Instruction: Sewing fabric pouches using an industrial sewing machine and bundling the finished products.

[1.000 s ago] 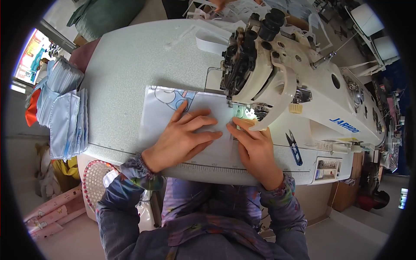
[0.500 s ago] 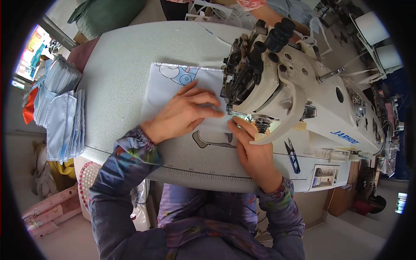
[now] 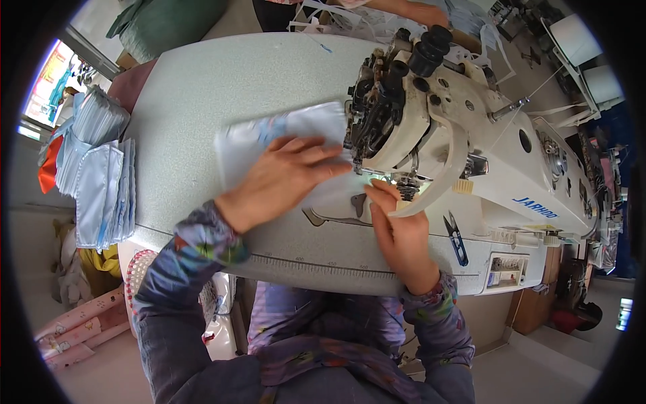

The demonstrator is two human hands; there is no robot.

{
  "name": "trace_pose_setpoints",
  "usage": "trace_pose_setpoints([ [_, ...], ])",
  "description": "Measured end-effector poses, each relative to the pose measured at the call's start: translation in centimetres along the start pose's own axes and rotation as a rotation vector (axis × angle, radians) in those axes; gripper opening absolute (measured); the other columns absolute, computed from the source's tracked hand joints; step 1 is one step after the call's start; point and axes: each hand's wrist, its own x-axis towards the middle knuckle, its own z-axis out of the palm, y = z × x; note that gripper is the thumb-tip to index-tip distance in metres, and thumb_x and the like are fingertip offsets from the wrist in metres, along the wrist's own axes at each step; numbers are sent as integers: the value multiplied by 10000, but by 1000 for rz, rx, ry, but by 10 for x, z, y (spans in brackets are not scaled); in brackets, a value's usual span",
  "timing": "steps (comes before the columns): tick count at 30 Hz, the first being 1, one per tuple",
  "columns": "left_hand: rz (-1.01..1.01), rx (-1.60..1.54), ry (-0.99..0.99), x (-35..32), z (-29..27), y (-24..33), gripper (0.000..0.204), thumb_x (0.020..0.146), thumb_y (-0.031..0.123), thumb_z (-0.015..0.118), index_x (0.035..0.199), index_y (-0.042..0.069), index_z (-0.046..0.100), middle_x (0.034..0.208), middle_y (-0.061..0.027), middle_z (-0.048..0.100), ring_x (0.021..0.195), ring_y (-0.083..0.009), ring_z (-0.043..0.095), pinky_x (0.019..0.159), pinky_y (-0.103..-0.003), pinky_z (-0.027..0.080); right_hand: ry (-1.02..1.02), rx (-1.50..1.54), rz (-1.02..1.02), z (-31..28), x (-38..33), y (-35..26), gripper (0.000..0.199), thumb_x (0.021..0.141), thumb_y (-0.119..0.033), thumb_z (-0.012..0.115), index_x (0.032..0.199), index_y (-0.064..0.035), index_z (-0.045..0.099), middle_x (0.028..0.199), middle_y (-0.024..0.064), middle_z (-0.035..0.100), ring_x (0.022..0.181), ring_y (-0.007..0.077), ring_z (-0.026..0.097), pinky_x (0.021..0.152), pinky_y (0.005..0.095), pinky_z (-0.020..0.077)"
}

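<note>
A pale blue printed fabric piece [image 3: 269, 135] lies flat on the grey sewing table [image 3: 222, 81], running under the needle of a white sewing machine [image 3: 484, 148]. My left hand [image 3: 282, 176] presses flat on the fabric, fingers spread toward the needle area. My right hand [image 3: 397, 229] rests on the table in front of the presser foot [image 3: 404, 187], fingertips on the near edge of the fabric under the machine's lamp. The part of the fabric beneath the machine head is hidden.
A stack of light blue fabric pieces [image 3: 101, 175] sits at the table's left edge. Blue thread snips [image 3: 456, 237] lie to the right of my right hand. Another person's arm [image 3: 397, 10] shows at the far side. A patterned basket [image 3: 138, 276] stands below left.
The fabric has slid away from me, past the needle, and my left hand has moved with it. My right hand has stayed by the presser foot. The view has shifted nearer the machine.
</note>
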Motion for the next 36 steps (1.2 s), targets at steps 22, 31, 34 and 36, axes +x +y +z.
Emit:
trace_pose_setpoints([
  [22, -217, -61, 107, -16, 23, 60, 520, 927, 308, 756, 1390, 106, 636, 1481, -133, 534, 1416, -337, 510, 1204, -556, 355, -25, -41, -111, -5, -3, -11, 365, 889, -96, 770, 1251, -71, 742, 1310, 121, 705, 1202, 335, 651, 1030, 438, 495],
  [31, -400, -228, 254, -103, -4, 47, 488, 821, -60, 704, 1286, 87, 713, 1369, -158, 625, 1292, -376, 621, 1052, -415, 532, -28, -6, -122, -13, -1, -10, 434, 864, -128, 809, 1280, -40, 722, 1343, 142, 691, 1252, 351, 635, 1054, 446, 494],
  [34, -327, -99, 149, -119, -20, 62, 586, 772, -95, 672, 1319, 113, 711, 1401, -137, 617, 1355, -359, 582, 1140, -464, 471, -33, 13, -145, -11, 5, -10, 478, 860, -153, 820, 1305, -22, 704, 1347, 148, 690, 1278, 347, 626, 1055, 449, 493],
  [36, -220, -54, -19, -119, -35, 70, 625, 745, -45, 682, 1336, 155, 719, 1401, -81, 621, 1399, -298, 548, 1235, -524, 373, -88, 11, -146, -9, 7, -12, 526, 855, -194, 837, 1324, -9, 688, 1364, 150, 680, 1293, 340, 623, 1057, 446, 495],
])
